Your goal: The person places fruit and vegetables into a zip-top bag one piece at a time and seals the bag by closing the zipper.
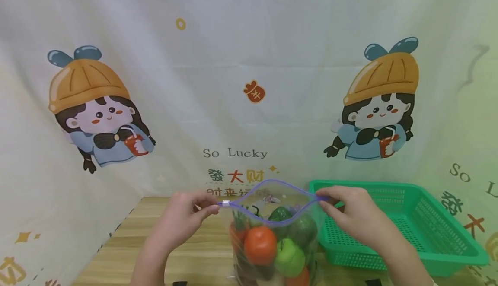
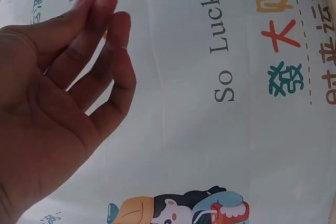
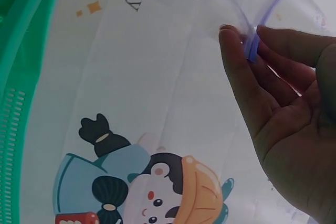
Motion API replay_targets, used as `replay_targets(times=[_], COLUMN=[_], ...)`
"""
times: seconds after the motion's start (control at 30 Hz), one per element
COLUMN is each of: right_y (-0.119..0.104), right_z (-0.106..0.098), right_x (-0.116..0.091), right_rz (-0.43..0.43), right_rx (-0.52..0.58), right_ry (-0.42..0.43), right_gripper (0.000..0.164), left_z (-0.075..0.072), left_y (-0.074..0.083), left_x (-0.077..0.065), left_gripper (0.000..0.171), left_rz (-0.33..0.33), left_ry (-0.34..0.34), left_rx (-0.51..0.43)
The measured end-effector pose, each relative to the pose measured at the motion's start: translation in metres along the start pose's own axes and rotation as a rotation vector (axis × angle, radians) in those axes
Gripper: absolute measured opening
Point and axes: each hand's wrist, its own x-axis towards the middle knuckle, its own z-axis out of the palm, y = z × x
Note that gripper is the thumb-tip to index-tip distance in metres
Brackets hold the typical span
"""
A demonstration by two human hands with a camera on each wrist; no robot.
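Note:
A clear zip bag [image 1: 272, 224] with a purple zip stands upright in the head view, its mouth spread into an oval. Inside are a red tomato [image 1: 260, 245], a lobed light green vegetable [image 1: 289, 258] and darker green produce [image 1: 304, 230]. My left hand [image 1: 186, 217] pinches the bag's left corner, right beside the white slider [image 1: 226, 203]. At the opposite corner my right hand [image 1: 352, 210] holds the zip's end between thumb and finger. The right wrist view shows that purple zip end [image 3: 252, 51] between the fingertips. The bag's bottom is cut off by the frame.
A green plastic basket [image 1: 428, 258] stands on the right, behind and under my right forearm. The wood-grain table [image 1: 194, 251] shows left of the bag. A printed cloth [image 1: 218, 61] hangs close behind the table and along both sides.

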Motion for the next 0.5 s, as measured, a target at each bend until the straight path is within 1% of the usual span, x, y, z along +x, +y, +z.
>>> replay_targets(times=[0.1, 0.17, 0.27, 0.37, 0.5], right_y=[-0.005, -0.007, -0.008, -0.008, -0.006], right_z=[0.001, 0.002, 0.003, 0.004, 0.005], right_x=[-0.001, 0.0, 0.001, 0.002, 0.002], right_rz=[-0.031, -0.038, -0.035, -0.032, -0.052], right_rx=[-0.019, -0.019, -0.051, -0.076, -0.078], right_ry=[-0.003, 0.002, 0.027, 0.045, 0.075], right_gripper=[0.018, 0.017, 0.015, 0.011, 0.007], left_z=[-0.001, -0.001, -0.003, -0.003, -0.001], left_y=[-0.001, 0.0, 0.003, 0.008, 0.01], left_x=[0.0, -0.001, -0.003, -0.003, -0.002], left_gripper=[0.01, 0.016, 0.015, 0.009, 0.007], left_rz=[0.01, 0.024, 0.048, 0.051, 0.074], left_ry=[-0.041, -0.068, -0.093, -0.089, -0.044], left_rx=[0.01, 0.001, -0.028, -0.045, -0.004])
